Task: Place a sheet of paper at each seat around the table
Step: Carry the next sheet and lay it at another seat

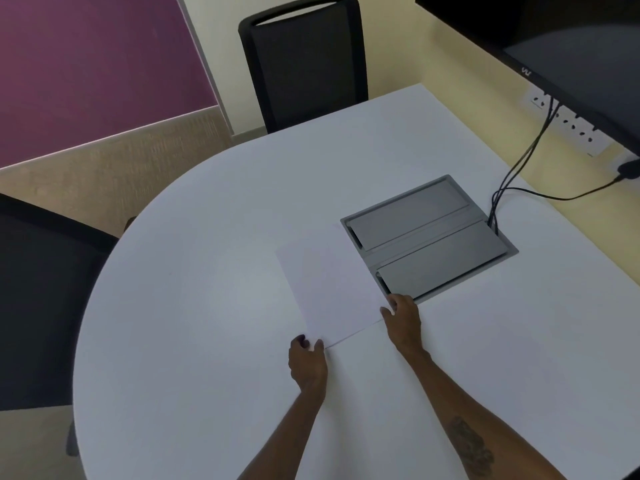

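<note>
A white sheet of paper lies on the white rounded table, near its middle, with its right side next to the grey cable box. My left hand pinches the sheet's near left corner. My right hand grips the near right corner, fingers curled on the edge. Whether it is a single sheet or a thin stack, I cannot tell. A black chair stands at the far side and another black chair at the left.
A grey flip-lid cable box is set into the tabletop right of the paper. Black cables run from it to wall sockets. A dark screen hangs at the upper right. A purple wall panel is behind.
</note>
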Demonstrator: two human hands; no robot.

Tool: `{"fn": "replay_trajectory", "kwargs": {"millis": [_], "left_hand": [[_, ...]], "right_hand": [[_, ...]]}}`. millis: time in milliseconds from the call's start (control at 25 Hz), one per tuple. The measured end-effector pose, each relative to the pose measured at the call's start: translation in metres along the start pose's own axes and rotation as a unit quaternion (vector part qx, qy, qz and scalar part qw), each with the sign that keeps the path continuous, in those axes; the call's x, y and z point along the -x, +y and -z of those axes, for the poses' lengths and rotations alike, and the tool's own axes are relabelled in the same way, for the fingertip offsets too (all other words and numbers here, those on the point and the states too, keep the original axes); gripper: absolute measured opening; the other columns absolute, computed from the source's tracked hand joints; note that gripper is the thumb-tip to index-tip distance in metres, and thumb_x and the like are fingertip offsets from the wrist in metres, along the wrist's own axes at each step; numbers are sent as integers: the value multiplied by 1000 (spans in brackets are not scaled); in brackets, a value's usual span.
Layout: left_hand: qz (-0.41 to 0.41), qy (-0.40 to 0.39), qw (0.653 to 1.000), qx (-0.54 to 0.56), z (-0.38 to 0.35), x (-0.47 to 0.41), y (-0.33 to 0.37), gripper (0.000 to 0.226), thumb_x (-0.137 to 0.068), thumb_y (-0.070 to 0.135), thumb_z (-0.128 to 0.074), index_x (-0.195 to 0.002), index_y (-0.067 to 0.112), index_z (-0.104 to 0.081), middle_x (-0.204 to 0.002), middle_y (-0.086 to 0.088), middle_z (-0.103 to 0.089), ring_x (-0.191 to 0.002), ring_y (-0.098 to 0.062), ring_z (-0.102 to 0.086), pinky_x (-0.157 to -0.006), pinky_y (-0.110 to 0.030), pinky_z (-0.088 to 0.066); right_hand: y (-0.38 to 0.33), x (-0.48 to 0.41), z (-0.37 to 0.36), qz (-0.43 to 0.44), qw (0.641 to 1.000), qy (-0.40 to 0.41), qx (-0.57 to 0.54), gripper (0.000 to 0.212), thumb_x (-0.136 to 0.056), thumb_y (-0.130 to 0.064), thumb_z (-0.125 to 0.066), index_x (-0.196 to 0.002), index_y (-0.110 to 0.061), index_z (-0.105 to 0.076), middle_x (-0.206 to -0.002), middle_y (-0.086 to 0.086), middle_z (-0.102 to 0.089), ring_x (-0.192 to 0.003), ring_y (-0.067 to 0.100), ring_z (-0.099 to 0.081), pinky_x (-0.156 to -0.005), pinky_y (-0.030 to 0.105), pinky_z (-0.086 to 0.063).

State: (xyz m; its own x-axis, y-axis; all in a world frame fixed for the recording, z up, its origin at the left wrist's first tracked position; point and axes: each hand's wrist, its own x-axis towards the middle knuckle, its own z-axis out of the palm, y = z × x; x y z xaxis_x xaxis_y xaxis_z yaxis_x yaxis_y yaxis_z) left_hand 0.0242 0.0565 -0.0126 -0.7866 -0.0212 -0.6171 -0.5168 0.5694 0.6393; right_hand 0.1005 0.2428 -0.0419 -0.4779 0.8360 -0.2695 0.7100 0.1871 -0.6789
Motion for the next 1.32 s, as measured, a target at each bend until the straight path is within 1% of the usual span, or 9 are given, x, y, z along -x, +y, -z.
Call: {"fn": "replay_trajectory", "kwargs": {"millis": [160, 320, 440, 640, 840, 1000, 1120, 1200, 1320], "left_hand": [[38, -21, 999, 9, -5, -15, 8, 42, -89, 27, -67, -127, 11, -57, -103, 1, -65, -111, -27, -63, -103, -41, -47], [46, -21, 998, 38, -7, -24, 7, 35, -83, 27, -71, -115, 16, -62, -88, 6, -66, -96, -24, -67, -96, -43, -52], [47, -24, 997, 51, -6, -25, 4, 26, -79, 26, -74, -103, 19, -66, -87, 4, -70, -86, -23, -70, -91, -44, -56], [40, -30, 998, 39, -5, -26, 1, 30, -76, 38, -78, -98, 21, -67, -87, 4, -70, -83, -23, -72, -88, -41, -57], [14, -16, 1000, 20, 2, -26, 5, 26, -82, 26, -75, -104, 16, -66, -92, 0, -70, -78, -21, -72, -86, -37, -55], [-8, -8, 1000, 11, 12, -26, 6, 12, -92, 18, -62, -104, 18, -65, -92, 4, -65, -61, -9, -66, -77, -32, -57], [-17, 9, 999, -37, 20, -30, 3, 16, -94, 26, -55, -95, 17, -68, -89, 3, -68, -74, -23, -69, -83, -39, -55], [-22, 9, 999, -44, 24, -34, 1, 16, -92, 28, -55, -89, 19, -69, -86, 2, -70, -76, -25, -68, -84, -42, -55], [-11, -8, 1000, -13, 31, -36, 1, 16, -94, 20, -58, -83, 13, -66, -77, -1, -68, -62, -19, -67, -64, -29, -48]], "right_hand": [[1, -3, -18, -33, 999, -10, 26, 44, -87, -13, -72, -127, -2, -57, -127, 17, -54, -118, 33, -53, -99, 45, -47], [3, 2, -28, -34, 997, -8, 64, 51, -83, -14, -75, -129, -5, -56, -129, 16, -53, -119, 34, -51, -100, 46, -46], [6, 4, -30, -33, 998, -2, 56, 51, -83, -13, -76, -130, -6, -56, -130, 15, -53, -119, 33, -51, -100, 47, -45], [6, 5, -30, -40, 998, -4, 52, 57, -83, -14, -76, -134, -8, -52, -130, 12, -53, -118, 32, -51, -100, 48, -46], [4, 12, -32, -53, 997, 2, 55, 59, -84, -20, -75, -136, -8, -51, -136, 13, -50, -122, 33, -48, -101, 49, -44], [2, 15, -33, -59, 997, 4, 53, 55, -85, -21, -74, -135, -6, -54, -138, 14, -49, -124, 33, -48, -103, 49, -45], [-2, 18, -33, -60, 996, -6, 73, 52, -85, -17, -74, -133, -7, -55, -137, 14, -49, -121, 34, -49, -101, 49, -46], [-5, 20, -33, -59, 995, -7, 82, 52, -84, -17, -74, -132, -7, -56, -136, 14, -48, -120, 35, -49, -100, 49, -45], [-9, 22, -36, -58, 995, 3, 79, 48, -88, -20, -70, -132, -6, -57, -134, 15, -50, -120, 36, -49, -101, 50, -42]]}}
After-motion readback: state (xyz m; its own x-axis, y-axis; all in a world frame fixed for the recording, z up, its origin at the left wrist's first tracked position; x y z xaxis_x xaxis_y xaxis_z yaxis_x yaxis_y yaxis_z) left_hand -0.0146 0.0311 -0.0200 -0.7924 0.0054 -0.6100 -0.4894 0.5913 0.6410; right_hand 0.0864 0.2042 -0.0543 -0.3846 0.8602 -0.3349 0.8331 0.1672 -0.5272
